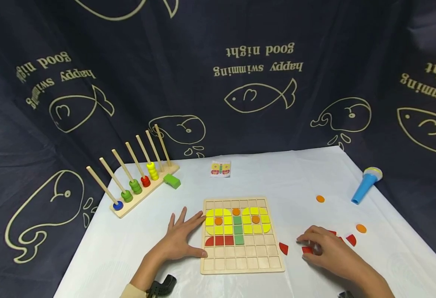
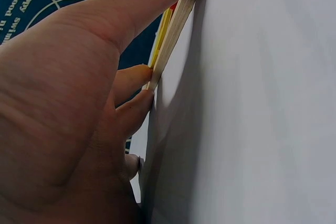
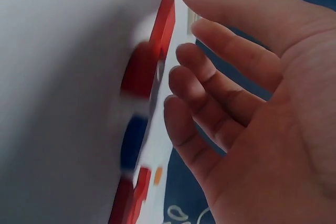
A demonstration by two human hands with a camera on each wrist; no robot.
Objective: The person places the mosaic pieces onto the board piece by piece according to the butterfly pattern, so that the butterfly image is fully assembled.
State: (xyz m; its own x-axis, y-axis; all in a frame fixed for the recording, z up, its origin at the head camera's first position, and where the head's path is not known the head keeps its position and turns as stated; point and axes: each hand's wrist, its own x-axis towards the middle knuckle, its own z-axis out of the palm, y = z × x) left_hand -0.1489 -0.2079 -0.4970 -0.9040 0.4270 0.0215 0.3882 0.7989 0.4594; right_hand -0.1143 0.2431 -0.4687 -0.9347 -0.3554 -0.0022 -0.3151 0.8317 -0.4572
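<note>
A wooden grid board lies flat, holding yellow tiles in two wing shapes, a green column, orange discs and a red row at the left. Fingers spread, my left hand rests against the board's left edge; the left wrist view shows its fingertips touching the wooden side. To the right, my right hand hovers over loose red pieces with its fingers loosely bent. In the right wrist view nothing sits between those fingers, and red pieces and a blue piece lie beside them.
A red quarter piece lies right of the board, another beyond my right hand. Loose orange discs, a blue toy microphone, a butterfly pattern card, a green block and a peg stand surround the board.
</note>
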